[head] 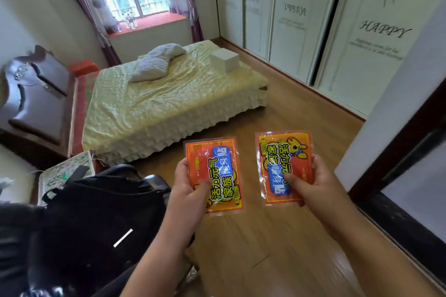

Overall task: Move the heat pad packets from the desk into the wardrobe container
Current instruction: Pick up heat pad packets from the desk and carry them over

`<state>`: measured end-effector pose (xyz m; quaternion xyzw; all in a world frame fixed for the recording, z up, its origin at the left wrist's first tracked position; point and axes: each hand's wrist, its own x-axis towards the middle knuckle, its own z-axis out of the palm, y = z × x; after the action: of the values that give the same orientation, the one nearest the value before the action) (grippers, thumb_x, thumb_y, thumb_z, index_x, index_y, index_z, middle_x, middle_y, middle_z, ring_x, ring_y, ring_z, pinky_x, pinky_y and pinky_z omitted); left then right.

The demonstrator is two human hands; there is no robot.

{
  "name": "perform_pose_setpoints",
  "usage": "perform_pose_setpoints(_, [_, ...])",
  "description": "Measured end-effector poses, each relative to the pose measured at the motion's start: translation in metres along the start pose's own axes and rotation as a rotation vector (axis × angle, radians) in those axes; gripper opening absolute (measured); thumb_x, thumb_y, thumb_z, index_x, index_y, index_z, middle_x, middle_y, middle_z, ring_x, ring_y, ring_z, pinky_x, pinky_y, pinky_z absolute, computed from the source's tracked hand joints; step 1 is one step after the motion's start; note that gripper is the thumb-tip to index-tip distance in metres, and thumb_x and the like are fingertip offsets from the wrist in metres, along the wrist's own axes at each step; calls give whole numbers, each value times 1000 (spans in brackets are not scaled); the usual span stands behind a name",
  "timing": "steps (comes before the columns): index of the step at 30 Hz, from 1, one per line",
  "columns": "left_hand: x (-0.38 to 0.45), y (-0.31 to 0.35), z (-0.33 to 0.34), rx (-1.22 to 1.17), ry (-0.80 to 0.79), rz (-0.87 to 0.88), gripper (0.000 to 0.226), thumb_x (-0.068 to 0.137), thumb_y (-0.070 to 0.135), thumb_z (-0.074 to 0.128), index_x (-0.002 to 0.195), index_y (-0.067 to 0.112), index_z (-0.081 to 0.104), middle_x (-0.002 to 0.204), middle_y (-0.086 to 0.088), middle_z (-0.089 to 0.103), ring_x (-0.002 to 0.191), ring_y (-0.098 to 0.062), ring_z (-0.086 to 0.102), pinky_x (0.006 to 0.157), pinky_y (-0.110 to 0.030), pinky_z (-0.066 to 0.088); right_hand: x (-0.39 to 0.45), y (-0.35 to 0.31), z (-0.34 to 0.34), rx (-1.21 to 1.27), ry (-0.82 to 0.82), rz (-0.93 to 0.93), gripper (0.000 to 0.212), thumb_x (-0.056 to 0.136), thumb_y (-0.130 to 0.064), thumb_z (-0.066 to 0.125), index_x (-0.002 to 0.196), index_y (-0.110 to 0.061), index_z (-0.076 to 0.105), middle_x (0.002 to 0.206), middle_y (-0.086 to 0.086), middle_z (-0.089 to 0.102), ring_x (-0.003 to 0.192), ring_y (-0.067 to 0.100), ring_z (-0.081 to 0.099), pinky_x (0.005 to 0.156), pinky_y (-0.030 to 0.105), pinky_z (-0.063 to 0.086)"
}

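Carry step: left hand (190,190) and right hand (311,182) each clutch a heat pad packet (214,176); next, the wardrobe (357,38) at 1 o'clock needs opening.

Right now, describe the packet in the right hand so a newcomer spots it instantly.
Over the wooden floor in front of the bed, two orange packets are held up. The right hand grips the right packet, nearer the wardrobe doors; its cartoon animal sits on top.

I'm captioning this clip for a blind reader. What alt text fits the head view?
Two bare hands each hold an orange heat pad packet over a wooden floor: left hand with the left packet, right hand with the right packet. Beyond lie a bed and closed wardrobe doors.
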<state>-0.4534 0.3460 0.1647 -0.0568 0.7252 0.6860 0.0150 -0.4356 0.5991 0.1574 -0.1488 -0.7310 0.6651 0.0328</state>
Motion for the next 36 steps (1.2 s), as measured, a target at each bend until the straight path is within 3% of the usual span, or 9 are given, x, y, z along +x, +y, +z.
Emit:
perform_pose_setpoints(4, [38, 0, 22, 26, -92, -6, 46, 99, 8, 59, 116, 51, 56, 113, 2, 76, 101, -22, 76, 90, -56, 59, 21, 3, -13, -13, 71, 32, 37, 94, -13, 74, 122, -30, 57, 104, -4, 79, 75, 8, 75, 47, 20, 49])
perform_pose_setpoints(6, [62, -1, 32, 49, -124, 5, 47, 100, 7, 59, 116, 51, 55, 111, 4, 77, 100, -19, 76, 90, -55, 60, 35, 3, -16, -27, 108, 41, 35, 94, -14, 74, 120, -31, 58, 104, -4, 79, 79, 10, 77, 51, 28, 54])
perform_pose_setpoints(9, [105, 0, 42, 24, -165, 2, 46, 99, 3, 58, 124, 42, 54, 110, 2, 77, 99, -21, 76, 89, -55, 60, 62, 0, -15, -44, 154, 55, 36, 94, -17, 75, 122, -34, 59, 107, -8, 80, 91, 15, 79, 74, 45, 66])
perform_pose_setpoints(13, [172, 8, 47, -21, -213, 3, 45, 99, 0, 56, 127, 35, 53, 107, -1, 78, 97, -25, 76, 83, -51, 62, 109, -15, -4, -87, 211, 59, 39, 93, -20, 76, 127, -31, 58, 111, -8, 78, 94, 10, 78, 80, 39, 65])
perform_pose_setpoints(21, [297, 25, 43, -27, -268, 12, 49, 98, 1, 55, 114, 47, 57, 107, 1, 77, 98, -24, 76, 84, -49, 62, 215, -39, 37, -134, 277, 37, 42, 91, -24, 79, 124, -38, 58, 115, -10, 76, 99, 12, 77, 89, 47, 63])
perform_pose_setpoints(29, [376, 22, 70, 16, -306, -52, 47, 98, 4, 56, 113, 48, 57, 107, 3, 77, 98, -22, 76, 87, -58, 61, 287, -24, 36, -137, 325, 134, 31, 89, -27, 80, 110, -39, 60, 112, -8, 77, 99, 16, 76, 92, 52, 61])
perform_pose_setpoints(36, [447, 27, 140, 28, -275, -57, 48, 97, 2, 56, 116, 46, 57, 109, -1, 77, 98, -24, 76, 87, -54, 61, 381, -23, -7, -118, 316, 149, 32, 91, -27, 78, 116, -31, 60, 111, -8, 76, 94, 11, 76, 80, 38, 63])
